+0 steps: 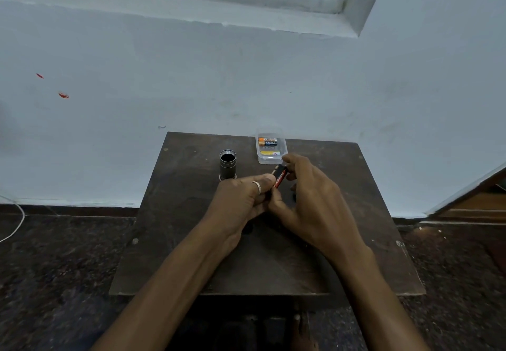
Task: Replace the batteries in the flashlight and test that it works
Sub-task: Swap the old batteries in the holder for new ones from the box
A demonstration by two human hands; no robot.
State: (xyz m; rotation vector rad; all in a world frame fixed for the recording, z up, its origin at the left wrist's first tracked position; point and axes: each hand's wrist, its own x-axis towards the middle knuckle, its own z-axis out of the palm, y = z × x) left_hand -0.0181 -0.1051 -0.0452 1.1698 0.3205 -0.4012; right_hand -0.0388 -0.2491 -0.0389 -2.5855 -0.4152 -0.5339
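A black and red battery (279,176) is tilted above the middle of the dark wooden table (191,241). My right hand (309,200) pinches its upper end, and my left hand (241,200), with a ring on one finger, closes around its lower end. Whatever lies under my left palm is hidden. A dark cylindrical flashlight part (227,165) stands upright with its open end up, just left of my hands and apart from them.
A small clear plastic box (271,159) at the table's far edge holds a copper-and-black battery (268,141) and a yellow one (269,153). A pale wall rises right behind the table. Dark speckled floor surrounds it, with a white cable (16,222) at left.
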